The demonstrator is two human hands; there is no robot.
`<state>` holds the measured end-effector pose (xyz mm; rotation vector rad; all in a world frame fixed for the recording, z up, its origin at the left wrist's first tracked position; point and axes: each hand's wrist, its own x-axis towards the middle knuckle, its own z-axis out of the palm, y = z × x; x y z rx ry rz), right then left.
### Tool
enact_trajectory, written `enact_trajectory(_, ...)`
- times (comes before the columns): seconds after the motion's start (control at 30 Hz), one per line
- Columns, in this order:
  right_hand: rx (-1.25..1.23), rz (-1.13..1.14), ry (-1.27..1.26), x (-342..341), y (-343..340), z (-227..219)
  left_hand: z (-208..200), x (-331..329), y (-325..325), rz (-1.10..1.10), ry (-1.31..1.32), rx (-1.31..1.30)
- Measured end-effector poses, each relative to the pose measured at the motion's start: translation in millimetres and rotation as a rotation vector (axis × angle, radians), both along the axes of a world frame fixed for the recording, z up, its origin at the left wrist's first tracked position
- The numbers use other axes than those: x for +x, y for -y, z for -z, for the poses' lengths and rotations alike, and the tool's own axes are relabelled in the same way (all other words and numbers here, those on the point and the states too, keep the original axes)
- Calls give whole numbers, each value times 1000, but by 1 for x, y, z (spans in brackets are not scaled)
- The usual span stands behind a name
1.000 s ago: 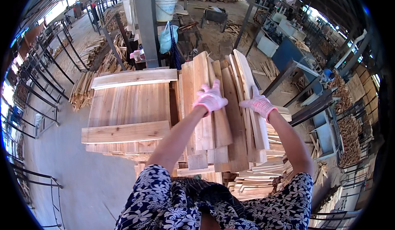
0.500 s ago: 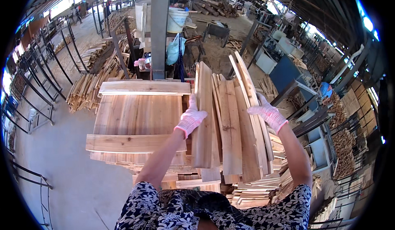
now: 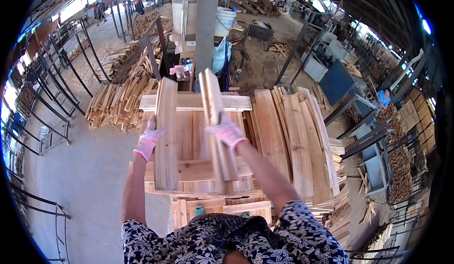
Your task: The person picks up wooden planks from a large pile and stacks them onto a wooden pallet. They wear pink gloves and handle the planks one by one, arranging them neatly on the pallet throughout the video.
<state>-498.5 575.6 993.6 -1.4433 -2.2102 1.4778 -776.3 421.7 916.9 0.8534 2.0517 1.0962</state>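
Observation:
My left hand [image 3: 150, 138], in a pale pink knitted glove, grips the left edge of an upright-held wooden board [image 3: 166, 136]. Gloved the same way, my right hand [image 3: 227, 131] is closed around a few narrow wooden boards [image 3: 212, 98], slightly blurred and leaning to the left at the top. Both loads are apart, over a stack of planks laid side by side. Across that stack lie a far crosswise board [image 3: 231, 103] and a near crosswise board [image 3: 189, 171]. Right of my right forearm, loose boards [image 3: 298, 146] lie lengthwise in a row.
A grey post [image 3: 206, 37] rises behind the stack, beside a white bucket [image 3: 224, 22] and a light blue bag [image 3: 220, 56]. Wood piles [image 3: 118, 103] cover the floor at left. Black metal frames [image 3: 52, 79] stand farther left. A person in blue [image 3: 383, 98] is at far right.
Both hands have moved left with boards, from the loose boards at right to above the crosswise boards. A gap has opened between the hands' loads. The view has shifted slightly left.

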Motion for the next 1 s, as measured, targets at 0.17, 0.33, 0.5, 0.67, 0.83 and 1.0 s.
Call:
enact_trajectory(0.17, 566, 21, 293, -55, 36, 64, 17, -30, 21, 12, -513, -445)
enact_trajectory(0.33, 250, -14, 192, -8, 20, 22, -17, 41, 3, 19, -989, -200)
enact_trajectory(0.5, 466, 73, 345, 104, 19, -50, -49, 118, -26, 291, -709, -242)
enact_trajectory(0.67, 703, 286, 535, 256, -23, -90, -45, 153, -69, 318, -594, -394)
enact_trajectory(0.83, 521, 332, 789, 373, -88, -56, -38, 200, -100, 290, -709, -554)
enact_trajectory(1.0, 467, 386, 411, 414, -114, -4, -31, 204, -111, 105, -645, -533)
